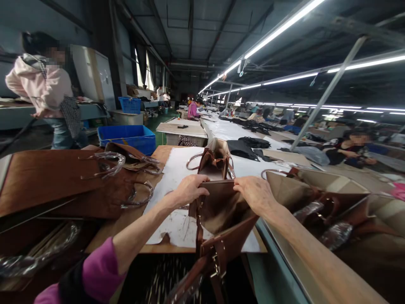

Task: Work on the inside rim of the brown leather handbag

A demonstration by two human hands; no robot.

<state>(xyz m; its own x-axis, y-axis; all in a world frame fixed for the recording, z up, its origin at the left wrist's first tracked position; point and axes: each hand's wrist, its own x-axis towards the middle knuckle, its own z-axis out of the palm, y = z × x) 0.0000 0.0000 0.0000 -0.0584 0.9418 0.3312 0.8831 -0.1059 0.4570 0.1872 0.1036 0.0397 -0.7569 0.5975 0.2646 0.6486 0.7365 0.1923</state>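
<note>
A brown handbag (pixel 234 238) with a tan lining stands open at the near edge of the table, its handles and metal buckle hanging toward me. My left hand (pixel 192 188) pinches the left part of its far top rim, thumb inside. At the right part of the same rim, my right hand (pixel 253 191) is closed on the edge. Directly behind it, a second brown bag (pixel 213 162) stands upright on white paper (pixel 172 169). The bottom of the held bag's inside is in shadow.
Brown bags (pixel 57 177) with plastic-wrapped handles are piled at left. More open bags (pixel 319 185) stand at right. A blue bin (pixel 126 137) lies beyond the left pile. Black pieces (pixel 243 147) rest farther along the table. One person stands at far left; another sits at right.
</note>
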